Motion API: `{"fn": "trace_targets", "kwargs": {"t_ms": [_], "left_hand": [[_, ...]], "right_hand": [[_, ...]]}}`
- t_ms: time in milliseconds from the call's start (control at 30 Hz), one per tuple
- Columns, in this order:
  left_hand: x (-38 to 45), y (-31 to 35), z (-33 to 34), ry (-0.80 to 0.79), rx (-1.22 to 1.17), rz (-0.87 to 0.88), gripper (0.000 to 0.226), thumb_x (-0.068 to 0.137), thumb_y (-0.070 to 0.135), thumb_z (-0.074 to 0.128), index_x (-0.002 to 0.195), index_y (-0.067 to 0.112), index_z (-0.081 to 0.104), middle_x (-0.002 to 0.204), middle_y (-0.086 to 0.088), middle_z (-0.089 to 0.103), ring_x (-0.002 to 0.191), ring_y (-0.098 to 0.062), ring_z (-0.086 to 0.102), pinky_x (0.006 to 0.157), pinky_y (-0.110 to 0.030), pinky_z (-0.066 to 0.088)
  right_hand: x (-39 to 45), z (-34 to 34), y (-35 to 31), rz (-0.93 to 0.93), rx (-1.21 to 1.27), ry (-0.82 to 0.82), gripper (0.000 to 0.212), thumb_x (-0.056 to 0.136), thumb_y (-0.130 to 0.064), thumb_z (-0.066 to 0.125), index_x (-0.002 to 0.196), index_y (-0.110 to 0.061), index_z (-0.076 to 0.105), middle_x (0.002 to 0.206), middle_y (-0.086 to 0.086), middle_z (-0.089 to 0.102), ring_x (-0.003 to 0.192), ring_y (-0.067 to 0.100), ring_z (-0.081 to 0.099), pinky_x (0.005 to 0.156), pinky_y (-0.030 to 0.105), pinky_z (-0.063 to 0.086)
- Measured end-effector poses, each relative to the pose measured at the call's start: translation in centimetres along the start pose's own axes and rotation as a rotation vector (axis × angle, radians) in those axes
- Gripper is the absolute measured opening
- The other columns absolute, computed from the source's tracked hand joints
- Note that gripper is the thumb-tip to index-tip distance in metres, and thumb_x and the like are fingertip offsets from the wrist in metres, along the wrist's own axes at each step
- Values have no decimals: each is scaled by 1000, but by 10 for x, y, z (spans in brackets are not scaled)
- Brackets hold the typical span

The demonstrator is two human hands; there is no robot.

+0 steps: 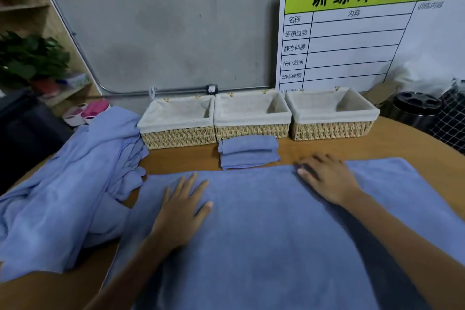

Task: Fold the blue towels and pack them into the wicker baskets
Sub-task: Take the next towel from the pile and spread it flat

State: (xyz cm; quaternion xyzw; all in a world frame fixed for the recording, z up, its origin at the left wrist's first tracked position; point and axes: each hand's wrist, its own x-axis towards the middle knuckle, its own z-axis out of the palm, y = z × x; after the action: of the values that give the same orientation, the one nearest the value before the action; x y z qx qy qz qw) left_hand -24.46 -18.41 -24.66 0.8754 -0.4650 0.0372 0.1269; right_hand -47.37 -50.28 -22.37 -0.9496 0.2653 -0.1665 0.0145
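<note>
Board [372, 33] against grey wall, green header "训练计划表"; rows 名称, 内容, 练前过渡, 静态伸展, 核心激活, 动态伸展. Wooden table [327, 151]. Three lined baskets [251, 118] along the back edge. Folded towel [247, 151] just before the middle one. Spread towel [264, 234] nearest; left hand [182, 211] and right hand [327, 176] flat on it, apart, fingers straight. Unfolded pile [68, 184] at left.

folded towels [247, 151] before baskets [252, 118], on table [327, 149]

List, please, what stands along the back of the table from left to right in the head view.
Heap of unfolded blue towels → left wicker basket → middle wicker basket → right wicker basket → dark metal canister.
</note>
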Motion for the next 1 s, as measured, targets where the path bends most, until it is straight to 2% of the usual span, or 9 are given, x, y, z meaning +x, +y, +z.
{"fn": "trace_targets", "kwargs": {"t_ms": [133,300,400,567,700,767,833,900,1000], "left_hand": [[-3,-1,-1,-159,111,-57,105,69,91,-14,157,44,18,168,8,8,155,-28,7,115,-67,14],[0,-6,-9,-211,67,-105,114,56,97,-21,156,50,6,167,13,-9,155,-26,-8,117,-68,4],[-8,0,-7,-85,105,-137,118,60,93,-25,158,41,18,169,5,4,155,-32,4,115,-68,13],[-12,0,-9,-204,135,-184,128,45,97,-28,158,45,6,168,7,-7,154,-31,-4,116,-68,9],[-6,-3,-13,-233,136,-211,94,76,93,5,157,46,3,168,6,-7,154,-32,-6,116,-69,7],[-5,-4,-13,-274,152,-226,88,81,89,11,157,46,0,168,6,-11,154,-32,-9,116,-69,6],[-6,0,-15,-173,161,-207,95,76,92,3,158,43,7,168,4,-7,154,-32,-6,115,-70,9],[-8,8,-14,-58,107,-170,95,74,84,-1,157,42,17,169,5,1,155,-30,-2,115,-69,11],[-16,18,-5,-179,89,-143,95,72,85,-2,157,45,12,168,9,-1,155,-27,-3,117,-67,8]], "right_hand": [[-22,3,-5,26,-6,-177,100,77,-83,-6,149,-32,40,154,-6,36,139,21,37,110,41,32],[-21,3,0,36,71,-236,121,62,-90,-26,154,-35,30,163,-9,23,150,14,21,119,40,16],[-23,0,-3,30,75,-194,108,70,-88,-16,154,-37,29,164,-11,21,151,15,19,120,42,15],[-34,0,-5,19,56,-275,116,61,-90,-25,155,-42,24,164,-16,13,152,10,9,122,42,10],[-31,2,-3,13,72,-292,95,77,-86,-10,155,-42,23,164,-18,11,152,10,8,122,43,8],[-31,2,-3,20,94,-218,67,97,-67,12,150,-37,39,161,-13,28,149,14,24,119,43,18],[-34,-3,-5,29,123,-5,59,100,-53,22,129,-24,64,139,-4,58,128,23,54,104,43,38],[-41,-5,-11,11,84,153,58,98,-48,24,112,-18,71,118,0,69,106,29,65,87,42,46],[-51,-2,-20,-17,39,-73,64,97,-60,20,139,-27,55,149,-7,49,136,22,47,106,43,38]]}}
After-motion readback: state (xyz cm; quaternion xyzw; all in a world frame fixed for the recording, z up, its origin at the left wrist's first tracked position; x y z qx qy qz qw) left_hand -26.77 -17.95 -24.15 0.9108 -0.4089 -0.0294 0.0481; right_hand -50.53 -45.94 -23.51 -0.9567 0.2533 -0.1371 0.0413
